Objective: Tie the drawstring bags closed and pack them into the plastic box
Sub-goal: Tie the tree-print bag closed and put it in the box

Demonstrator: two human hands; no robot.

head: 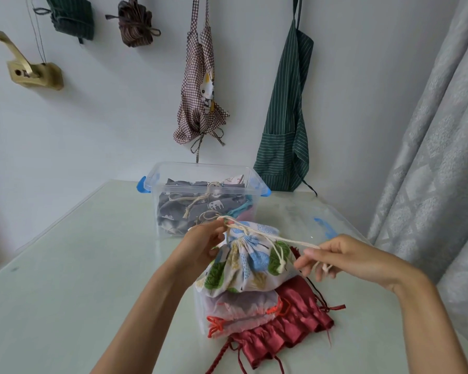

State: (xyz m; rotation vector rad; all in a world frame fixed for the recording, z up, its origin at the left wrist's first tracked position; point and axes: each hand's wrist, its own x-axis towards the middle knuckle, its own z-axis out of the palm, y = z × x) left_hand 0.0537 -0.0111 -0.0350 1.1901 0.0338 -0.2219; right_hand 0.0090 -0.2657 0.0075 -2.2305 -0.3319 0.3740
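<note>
A white drawstring bag printed with blue and green trees point(250, 265) lies on top of a small pile at the table's middle, its mouth gathered. My left hand point(203, 245) pinches one end of its cream cord point(257, 232) above the bag's left side. My right hand point(343, 259) pinches the other end out to the right, so the cord runs taut between them. Under it lie a sheer pale bag with orange cords point(241, 310) and a red satin bag point(289, 325). The clear plastic box with blue latches point(157, 184) stands behind, holding several tied bags.
The box's clear lid point(316, 222) lies flat on the pale green table point(79, 265) to the right of the box. Aprons and bundled cloths hang on the white wall behind. A grey curtain point(438, 157) falls along the right side.
</note>
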